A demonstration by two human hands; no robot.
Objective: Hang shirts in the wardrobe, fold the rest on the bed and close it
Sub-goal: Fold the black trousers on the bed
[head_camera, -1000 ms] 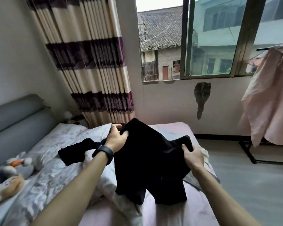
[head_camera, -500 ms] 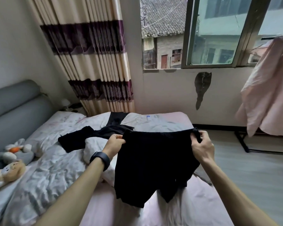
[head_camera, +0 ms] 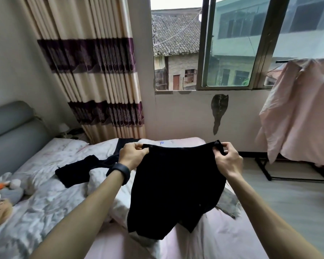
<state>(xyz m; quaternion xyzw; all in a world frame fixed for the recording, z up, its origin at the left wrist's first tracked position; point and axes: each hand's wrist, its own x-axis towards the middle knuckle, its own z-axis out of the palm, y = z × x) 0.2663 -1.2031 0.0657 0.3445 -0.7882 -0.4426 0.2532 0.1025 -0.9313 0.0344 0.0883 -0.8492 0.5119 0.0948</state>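
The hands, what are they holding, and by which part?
A black garment, by its top edge: the left hand pinches the left corner, the right hand the right corner.

A home bedroom: a bed point(head_camera: 223, 238) with rumpled quilt point(head_camera: 45, 202) and padded grey headboard point(head_camera: 13, 135), striped curtain point(head_camera: 94, 71), window point(head_camera: 232, 43) facing neighbouring houses, and soft toys point(head_camera: 2, 195).

A striped curtain point(head_camera: 94, 71) hangs left of an open window point(head_camera: 232, 53) in a pale wall point(head_camera: 176, 113); daylight on the light floor point(head_camera: 288, 202), grey headboard point(head_camera: 11, 131) far left
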